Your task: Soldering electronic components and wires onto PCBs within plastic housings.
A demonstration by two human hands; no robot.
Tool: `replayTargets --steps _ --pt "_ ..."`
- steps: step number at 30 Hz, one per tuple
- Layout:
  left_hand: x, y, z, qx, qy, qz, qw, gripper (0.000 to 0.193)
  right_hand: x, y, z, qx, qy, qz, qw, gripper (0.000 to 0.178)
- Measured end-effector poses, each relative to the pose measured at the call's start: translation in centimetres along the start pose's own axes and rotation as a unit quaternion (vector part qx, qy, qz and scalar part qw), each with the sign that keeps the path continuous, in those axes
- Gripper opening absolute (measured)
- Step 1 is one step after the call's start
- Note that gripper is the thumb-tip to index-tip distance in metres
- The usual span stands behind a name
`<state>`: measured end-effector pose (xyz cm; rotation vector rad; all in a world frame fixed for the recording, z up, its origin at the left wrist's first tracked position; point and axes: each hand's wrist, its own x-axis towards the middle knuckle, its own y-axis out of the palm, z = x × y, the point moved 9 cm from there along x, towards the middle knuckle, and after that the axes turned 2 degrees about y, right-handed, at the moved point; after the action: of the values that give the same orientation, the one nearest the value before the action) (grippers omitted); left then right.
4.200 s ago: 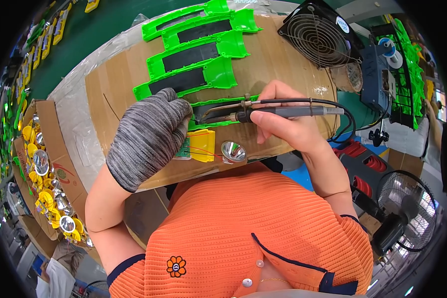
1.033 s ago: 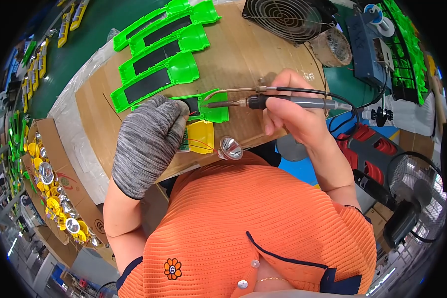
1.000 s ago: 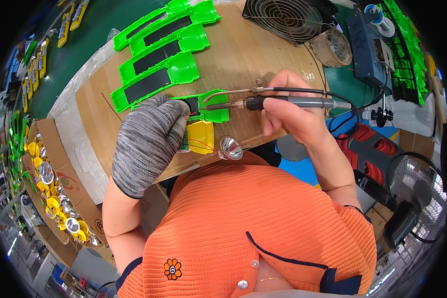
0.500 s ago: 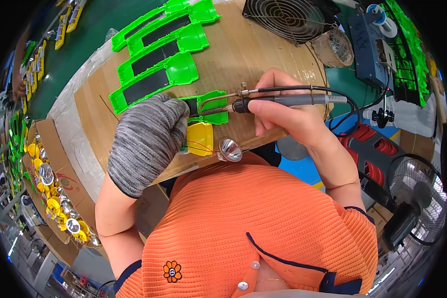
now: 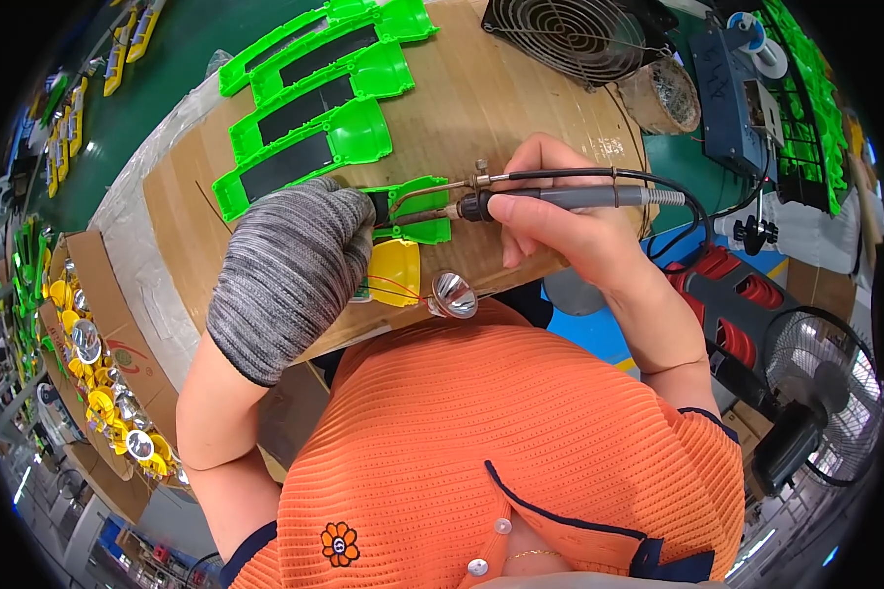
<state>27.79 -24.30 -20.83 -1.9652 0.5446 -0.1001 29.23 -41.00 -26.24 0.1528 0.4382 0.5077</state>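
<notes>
My right hand (image 5: 570,211) is closed round the grey handle of a soldering iron (image 5: 550,199), which has a thin bent solder feed tube (image 5: 432,193) along its top. The iron's tip points left into a green plastic housing (image 5: 430,218) with a dark inset. My left hand (image 5: 300,270), in a grey knit glove, is closed at the left end of that housing; its fingertips are hidden, and it seems to grip the housing. Just below lie a yellow plastic part (image 5: 395,273) and a silver reflector cup (image 5: 454,294), with thin red wires between them.
Several green housings (image 5: 309,157) with dark panels lie in a row on the cardboard-covered bench (image 5: 471,108). Behind stand a black fan (image 5: 580,34) and a round pot (image 5: 661,96); a blue soldering station (image 5: 727,93) is at right. A carton (image 5: 133,324) of yellow parts and reflectors stands left.
Almost nothing differs. My left forearm and gloved hand have shifted slightly left, while the iron's tip stays at the green housing.
</notes>
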Motion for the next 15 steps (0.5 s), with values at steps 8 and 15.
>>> replayTargets --steps 8,15 --pt "-0.2 0.3 0.4 -0.004 0.008 -0.009 1.000 0.011 -0.6 -0.6 0.2 0.043 -0.038 -0.016 0.998 0.016" --pt "0.0 -0.2 -0.1 0.007 -0.031 0.014 0.999 0.011 -1.2 -0.5 -0.4 0.119 -0.088 -0.061 0.987 0.012"
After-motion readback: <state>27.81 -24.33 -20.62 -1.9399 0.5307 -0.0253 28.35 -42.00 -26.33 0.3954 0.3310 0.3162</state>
